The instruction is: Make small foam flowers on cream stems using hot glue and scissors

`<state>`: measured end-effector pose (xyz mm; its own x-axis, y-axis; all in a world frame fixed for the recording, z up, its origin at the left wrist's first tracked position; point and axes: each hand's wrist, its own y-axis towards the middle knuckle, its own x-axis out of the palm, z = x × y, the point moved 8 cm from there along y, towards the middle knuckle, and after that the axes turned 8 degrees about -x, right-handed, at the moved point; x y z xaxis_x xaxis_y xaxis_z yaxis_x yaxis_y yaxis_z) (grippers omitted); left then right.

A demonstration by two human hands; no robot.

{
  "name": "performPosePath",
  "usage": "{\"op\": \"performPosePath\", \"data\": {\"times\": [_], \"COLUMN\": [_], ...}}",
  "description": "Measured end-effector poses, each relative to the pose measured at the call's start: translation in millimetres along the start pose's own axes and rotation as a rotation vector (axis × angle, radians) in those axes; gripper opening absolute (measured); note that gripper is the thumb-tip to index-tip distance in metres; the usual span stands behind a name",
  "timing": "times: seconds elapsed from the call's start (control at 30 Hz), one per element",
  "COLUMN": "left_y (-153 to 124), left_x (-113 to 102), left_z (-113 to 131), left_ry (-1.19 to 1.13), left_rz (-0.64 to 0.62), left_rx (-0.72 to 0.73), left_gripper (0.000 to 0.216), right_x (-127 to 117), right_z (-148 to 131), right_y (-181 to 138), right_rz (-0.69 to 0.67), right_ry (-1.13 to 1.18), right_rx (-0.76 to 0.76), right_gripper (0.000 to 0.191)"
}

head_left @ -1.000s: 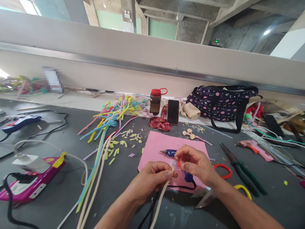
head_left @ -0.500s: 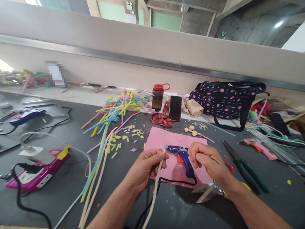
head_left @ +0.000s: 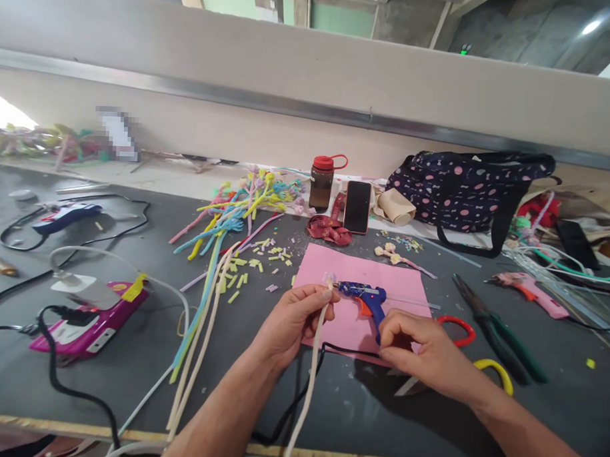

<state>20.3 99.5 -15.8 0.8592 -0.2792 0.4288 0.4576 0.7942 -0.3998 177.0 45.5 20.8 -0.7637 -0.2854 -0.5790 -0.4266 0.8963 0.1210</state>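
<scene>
I count one blue hot-glue gun with an orange trigger (head_left: 365, 297), one flat pink sheet (head_left: 408, 285), one red-capped brown bottle (head_left: 321, 186), one black phone (head_left: 357, 207) and one dotted dark bag (head_left: 466, 191).

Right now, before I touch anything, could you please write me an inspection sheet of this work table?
Surface: dark grey table, with a pink sheet in the middle.
Job's things: cream cord; blue glue gun over the pink sheet, nozzle toward the cord's top end.
Clutter: coloured craft stems, cut bits, scissors, green pliers, pink glue gun, bottle, phone.
Hands: left hand pinches the cream cord; right hand grips the blue glue gun's handle.
Cables: black cable by a magenta tool; black cord runs to the near edge.
Surroundings: dotted bag, pale wall; no other person seen.
</scene>
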Motion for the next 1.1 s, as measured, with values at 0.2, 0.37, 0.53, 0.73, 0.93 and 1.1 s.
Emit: {"op": "performPosePath", "data": {"times": [0.2,0.37,0.53,0.73,0.93,1.1], "left_y": [0,-2,-5,-9,-11,-10], "left_x": [-2,-1,3,5,-2,-6], "left_z": [0,2,6,11,16,16], "left_ry": [-0.019,-0.006,-0.002,-0.029,-0.074,-0.105], "left_rz": [0.018,0.02,-0.013,-0.04,-0.011,0.011], "left_rx": [0.005,0.03,0.075,0.121,0.128,0.13], "left_gripper": [0.02,0.02,0.019,0.024,0.026,0.027], "right_x": [-25,-32,-14,-12,-42,-60], "right_z": [28,47,53,63,55,32], "right_y": [-13,-6,14,24,12,-14], "right_rz": [0.11,0.083,0.047,0.127,0.461,0.864], "right_ry": [-0.334,-0.629,-0.626,-0.468,-0.217,0.05], "right_rx": [0.134,0.264,0.299,0.327,0.27,0.072], "right_gripper": [0.023,0.029,0.033,0.015,0.028,0.041]}}
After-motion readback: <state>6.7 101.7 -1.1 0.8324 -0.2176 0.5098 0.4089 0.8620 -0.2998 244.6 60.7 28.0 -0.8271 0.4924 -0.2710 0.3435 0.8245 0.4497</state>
